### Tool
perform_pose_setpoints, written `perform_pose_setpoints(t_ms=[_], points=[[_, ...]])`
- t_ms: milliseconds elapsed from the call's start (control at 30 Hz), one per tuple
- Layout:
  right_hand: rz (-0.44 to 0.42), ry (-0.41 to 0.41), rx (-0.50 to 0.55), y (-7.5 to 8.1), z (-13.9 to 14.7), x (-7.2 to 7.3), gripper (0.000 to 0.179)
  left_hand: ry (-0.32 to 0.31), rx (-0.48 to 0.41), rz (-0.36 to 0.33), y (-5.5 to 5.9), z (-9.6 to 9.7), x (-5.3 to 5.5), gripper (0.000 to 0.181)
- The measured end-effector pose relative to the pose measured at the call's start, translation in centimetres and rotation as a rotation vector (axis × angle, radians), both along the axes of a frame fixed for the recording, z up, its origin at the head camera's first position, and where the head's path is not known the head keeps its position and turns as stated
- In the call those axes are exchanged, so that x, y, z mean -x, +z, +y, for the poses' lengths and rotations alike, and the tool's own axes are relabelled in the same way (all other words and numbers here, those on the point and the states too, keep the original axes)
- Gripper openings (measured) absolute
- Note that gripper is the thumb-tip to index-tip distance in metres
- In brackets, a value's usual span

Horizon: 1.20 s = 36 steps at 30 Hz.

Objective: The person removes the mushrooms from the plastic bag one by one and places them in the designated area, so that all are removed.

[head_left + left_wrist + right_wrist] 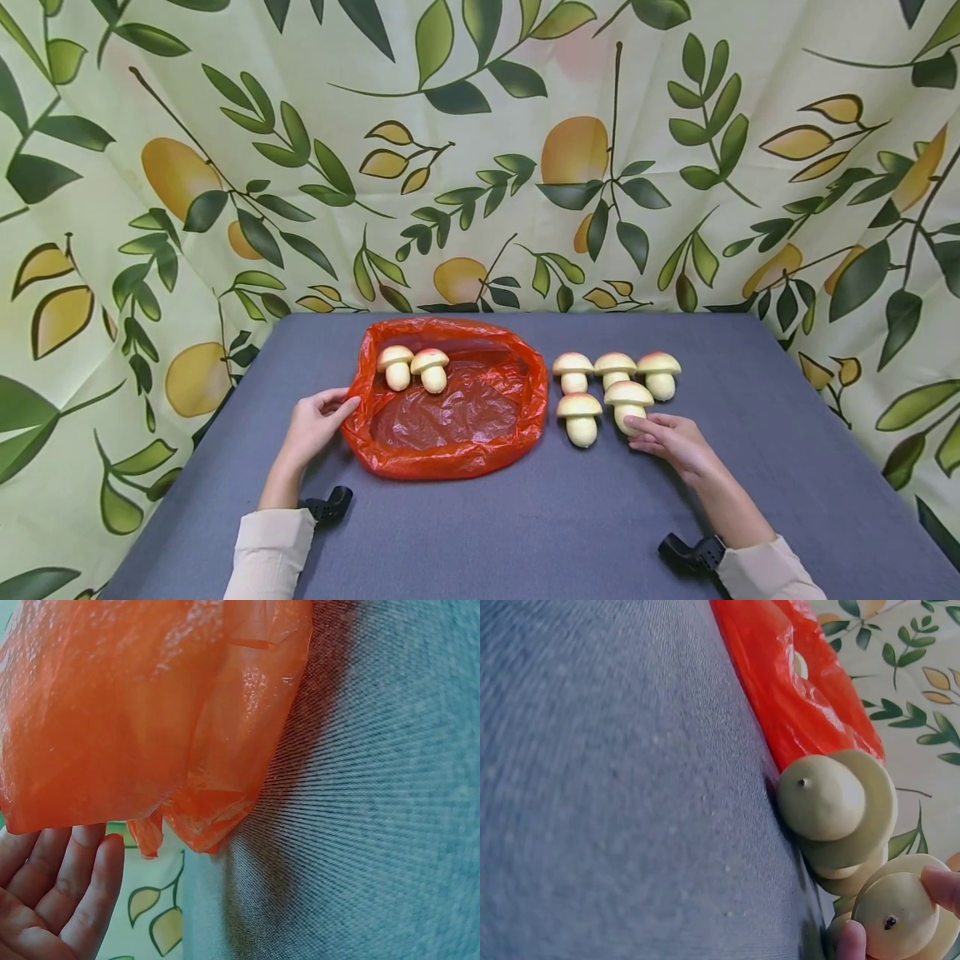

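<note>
The right hand (671,443), right of centre in the head view, pinches the stem of a cream mushroom-shaped piece with a rounded, pale-yellow cap (628,393) between thumb and fingers. The left hand (317,423), left of centre, pinches the left rim of a crumpled, translucent red plastic bag (468,465).

Its cap overlaps the middle back-row mushroom (615,365) in view, though I cannot tell whether they touch; a careless lift could knock that neighbour aside. The grip is near the stem's end, so the heavier-looking cap might tip or slip. The bag's thin wall could sag inward if the left hand lets go, and a hard tug could drag the bag and topple its contents.

The bag gapes upward in the middle of the frame. Two matching mushrooms (432,371) sit side by side in its upper-left part. Outside, just right of its rim, are four others (580,421) besides the held one.
</note>
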State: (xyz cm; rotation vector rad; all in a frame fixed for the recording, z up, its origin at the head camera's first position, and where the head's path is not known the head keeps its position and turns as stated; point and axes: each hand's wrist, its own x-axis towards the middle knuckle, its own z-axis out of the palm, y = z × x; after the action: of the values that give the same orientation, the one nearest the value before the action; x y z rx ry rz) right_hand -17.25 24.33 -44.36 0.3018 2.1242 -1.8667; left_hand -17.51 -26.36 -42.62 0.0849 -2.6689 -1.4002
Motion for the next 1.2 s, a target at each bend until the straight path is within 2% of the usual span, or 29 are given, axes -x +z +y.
perform_pose_setpoints(t_ms=[167,367,533,833,933,1067,1200], points=[[-0.010,0.000,-0.014,-0.2,0.2,0.0,0.032,0.001,0.007,-0.005,-0.1,-0.1,0.1,0.037],[-0.014,0.016,-0.023,-0.6,0.4,0.0,0.019,0.005,0.007,-0.004,-0.1,-0.1,0.0,0.037],[-0.012,0.033,-0.066,-0.8,0.5,-0.1,0.019,0.003,0.011,0.007,-0.2,-0.1,0.1,0.036],[0.025,0.076,-0.108,-1.2,0.8,-0.3,0.032,0.003,0.015,0.005,-0.3,-0.1,0.3,0.035],[0.040,0.092,-0.137,-1.3,0.8,-0.3,0.043,0.001,0.013,0.003,-0.2,-0.1,0.2,0.036],[0.027,0.067,-0.210,-1.0,0.5,-0.4,0.060,0.001,0.011,0.003,-0.1,0.0,0.2,0.037],[0.029,0.069,-0.274,-0.8,0.2,-0.6,0.057,-0.001,0.013,0.001,-0.1,0.0,0.1,0.036]])
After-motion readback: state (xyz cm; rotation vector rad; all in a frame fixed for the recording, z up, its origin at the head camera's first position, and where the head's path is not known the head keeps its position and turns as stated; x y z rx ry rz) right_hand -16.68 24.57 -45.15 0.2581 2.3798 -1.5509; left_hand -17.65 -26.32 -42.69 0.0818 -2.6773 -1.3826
